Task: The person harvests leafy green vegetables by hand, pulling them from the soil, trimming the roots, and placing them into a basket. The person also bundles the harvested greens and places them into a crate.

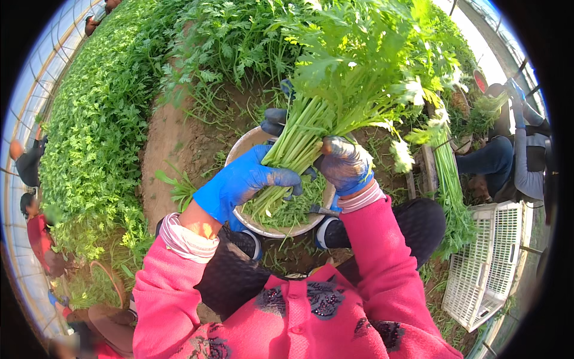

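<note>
A thick bundle of leafy greens (305, 130), which look like garland chrysanthemum, is between my two hands, stems towards me and leaves pointing up and right. My left hand (251, 177), in a blue glove with darkened fingers, grips the lower stems. On the right side of the bundle, my right hand (345, 164) holds it in a soiled glove. Dark glove fingertips (274, 120) show at the bundle's left edge; whose hand they belong to is hidden. Beneath sits a round basin (237, 148) containing cut leaf trimmings (296, 208). A tool like a knife (323, 211) lies at its rim.
Dense growing greens (107, 125) stand left and ahead, beside a bare soil strip (163, 148). Long harvested greens (448, 179) lie to the right, near a white plastic crate (484, 264). Co-workers crouch at right (529, 166) and left (40, 233).
</note>
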`<state>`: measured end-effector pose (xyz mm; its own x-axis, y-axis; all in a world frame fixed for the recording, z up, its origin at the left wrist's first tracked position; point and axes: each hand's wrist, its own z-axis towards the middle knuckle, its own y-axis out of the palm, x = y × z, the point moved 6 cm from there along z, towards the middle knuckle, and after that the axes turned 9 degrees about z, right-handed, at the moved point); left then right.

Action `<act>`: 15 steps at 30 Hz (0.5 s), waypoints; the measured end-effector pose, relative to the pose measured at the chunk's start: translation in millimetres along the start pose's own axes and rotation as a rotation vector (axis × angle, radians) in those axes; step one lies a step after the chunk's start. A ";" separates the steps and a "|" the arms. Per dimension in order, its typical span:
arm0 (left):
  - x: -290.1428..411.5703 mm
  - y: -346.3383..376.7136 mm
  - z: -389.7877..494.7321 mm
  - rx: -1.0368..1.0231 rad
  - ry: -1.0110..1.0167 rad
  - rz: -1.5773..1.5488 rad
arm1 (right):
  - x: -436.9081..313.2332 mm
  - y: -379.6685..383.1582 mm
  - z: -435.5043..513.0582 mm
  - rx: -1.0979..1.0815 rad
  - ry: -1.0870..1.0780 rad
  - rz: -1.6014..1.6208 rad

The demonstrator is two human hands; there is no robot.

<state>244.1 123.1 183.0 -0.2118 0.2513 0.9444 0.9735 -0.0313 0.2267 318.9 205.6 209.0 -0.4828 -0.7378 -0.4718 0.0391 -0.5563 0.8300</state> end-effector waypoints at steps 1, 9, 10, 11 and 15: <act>-2.2 -2.2 -0.4 0.025 -0.039 0.040 | -2.0 -1.7 -0.4 0.015 -0.016 0.060; -12.7 -6.9 -7.7 0.007 -0.225 0.204 | -15.4 -37.2 -11.2 0.026 -0.224 0.391; -12.9 -7.8 -8.0 0.007 -0.226 0.209 | -15.1 -40.6 -12.4 0.025 -0.195 0.273; -13.9 -7.9 -7.8 -0.016 -0.236 0.201 | -14.5 -48.2 -14.2 0.103 -0.162 0.229; -17.9 -10.6 -7.7 -0.068 -0.224 0.238 | -21.0 -71.9 -21.3 0.470 0.008 -0.007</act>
<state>236.9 111.5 165.5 0.0525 0.4354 0.8987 0.9838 -0.1771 0.0284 344.9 253.0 152.9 -0.4751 -0.7386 -0.4782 -0.3656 -0.3286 0.8708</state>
